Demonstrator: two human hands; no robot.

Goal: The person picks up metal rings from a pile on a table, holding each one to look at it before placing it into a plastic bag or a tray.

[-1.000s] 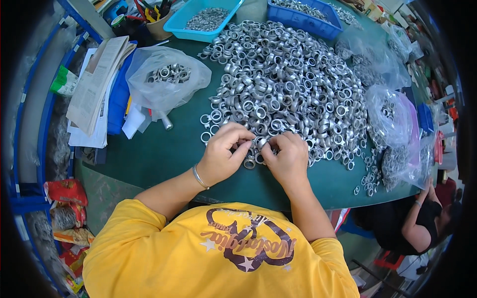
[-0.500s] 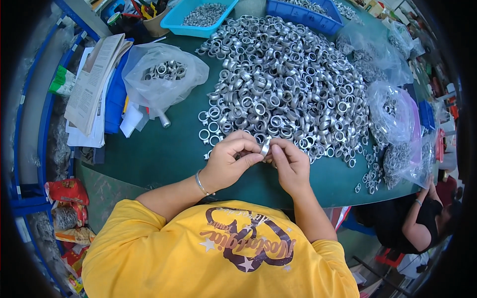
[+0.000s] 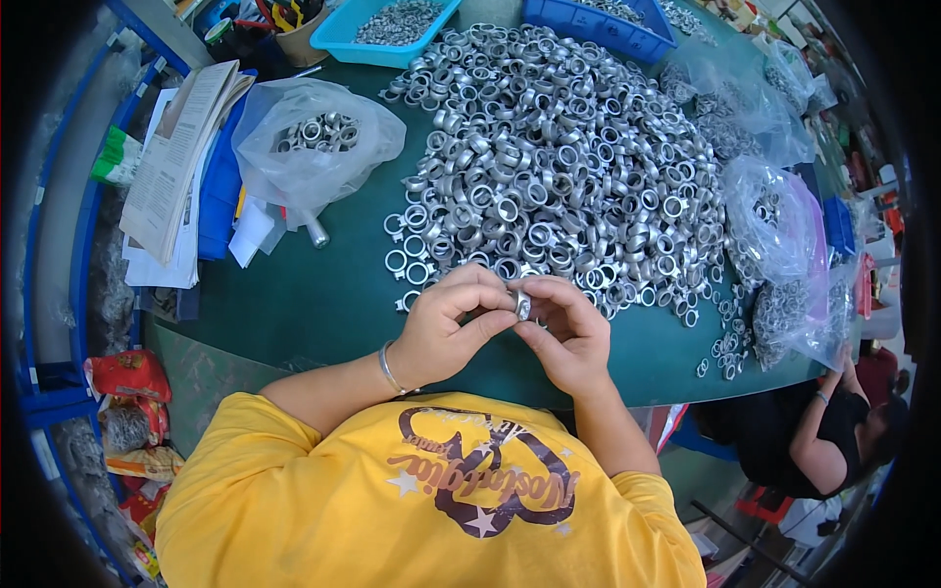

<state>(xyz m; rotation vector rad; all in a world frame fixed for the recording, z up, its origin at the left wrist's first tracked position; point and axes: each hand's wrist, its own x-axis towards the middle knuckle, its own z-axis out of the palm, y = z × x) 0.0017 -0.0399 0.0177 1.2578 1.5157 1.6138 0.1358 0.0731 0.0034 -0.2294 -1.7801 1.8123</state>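
Head view: blue shelving (image 3: 61, 404) stands far off to the left of the fingers (image 3: 487, 325), its bays crammed with bags and packets. The green tabletop (image 3: 294, 294) spreads beneath the fingers and well past them; what I see bare lies mostly to their left and just nearer the body. Well off to their right, another person (image 3: 831, 461) in black sits at the tabletop's edge.

Straight ahead of the fingers rises a great heap of loose metal rings (image 3: 569, 167), its near fringe just beyond the knuckles. By my reckoning this is nearly all work left; against it, anything done looks slight. Right of the heap slump clear bags (image 3: 779, 211) of metal parts. Out to the left of the fingers are a newspaper stack (image 3: 176, 167) and a whitish bag (image 3: 343, 171) with a small batch of rings, perhaps finished, though I couldn't swear to it. Farthest ahead sit 2 tubs of small pieces, a light blue tub (image 3: 368, 57) and a dark blue tub (image 3: 598, 34).

The left hand (image 3: 441, 318) pinches 1 metal ring (image 3: 522, 307), raised between the 2 hands. The right hand (image 3: 573, 343) curls in at its right side; whether those fingers grip it, I can't tell.
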